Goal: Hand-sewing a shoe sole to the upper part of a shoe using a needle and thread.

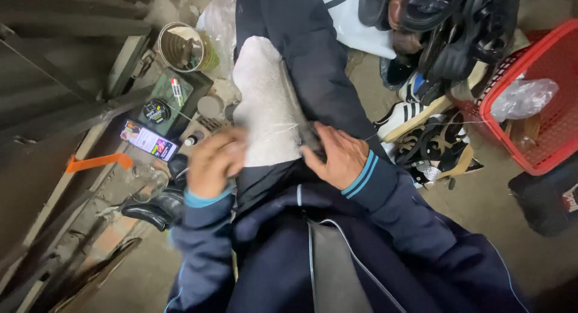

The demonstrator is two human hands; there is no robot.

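Observation:
A white textured shoe sole (263, 102) lies bottom-up along my dark-trousered leg. My left hand (215, 161) grips its near left edge; the hand is blurred. My right hand (338, 155) presses on the sole's near right edge and closes on a small dark tool (311, 138). A thin pale thread (421, 125) runs taut from my right hand toward the right. The shoe's upper is hidden under the sole and my hands.
A tin can (183, 47) and a dark tray (175, 102) with a round polish tin and a small tube sit at upper left. A phone (148, 140) and a black shoe (155, 209) lie left. Piled shoes (433, 42) and a red basket (542, 96) stand right.

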